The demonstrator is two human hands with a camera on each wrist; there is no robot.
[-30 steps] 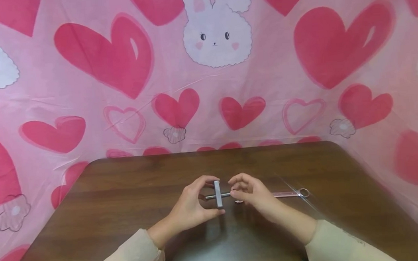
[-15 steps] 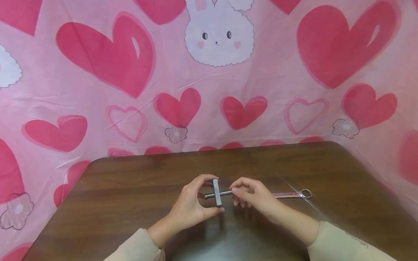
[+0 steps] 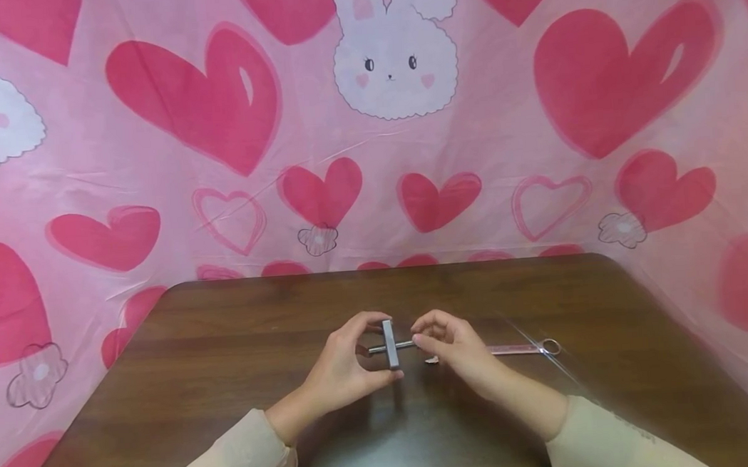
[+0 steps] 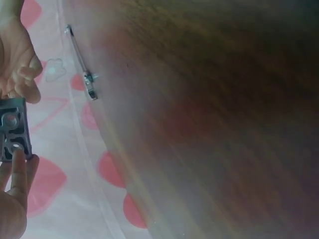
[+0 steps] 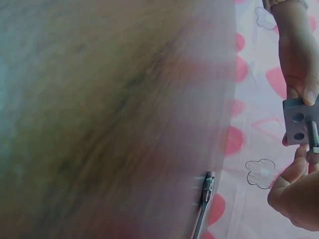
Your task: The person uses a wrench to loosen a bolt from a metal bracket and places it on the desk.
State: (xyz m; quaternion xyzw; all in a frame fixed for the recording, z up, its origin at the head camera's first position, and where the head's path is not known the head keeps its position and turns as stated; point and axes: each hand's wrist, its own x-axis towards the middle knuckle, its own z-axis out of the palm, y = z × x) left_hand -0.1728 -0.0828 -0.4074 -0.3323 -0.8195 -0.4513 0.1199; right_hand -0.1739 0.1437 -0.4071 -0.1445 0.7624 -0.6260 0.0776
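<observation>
My left hand (image 3: 340, 364) grips a grey metal block (image 3: 389, 336) above the table, fingers on its upper edge and thumb at its lower edge. A threaded bolt (image 3: 406, 344) passes through the block and sticks out on both sides. At the bolt's right end, my right hand (image 3: 459, 346) pinches its head with thumb and fingers. In the right wrist view, the flat face of the block (image 5: 292, 127) shows round holes beside the bolt (image 5: 312, 133). The left wrist view shows the recessed back of the block (image 4: 12, 127), with a left finger (image 4: 19, 172) touching it near a hole.
A silver wrench (image 3: 516, 350) with a ring end lies on the brown wooden table (image 3: 240, 356), partly behind my right hand. Its other end peeks out below that hand. A pink cloth (image 3: 368, 141) with hearts and rabbits hangs behind the table.
My right fingers have shifted about the bolt's head, drawing in on it and then loosening slightly. The left hand and block stay nearly in place; the whole view slides slightly.
</observation>
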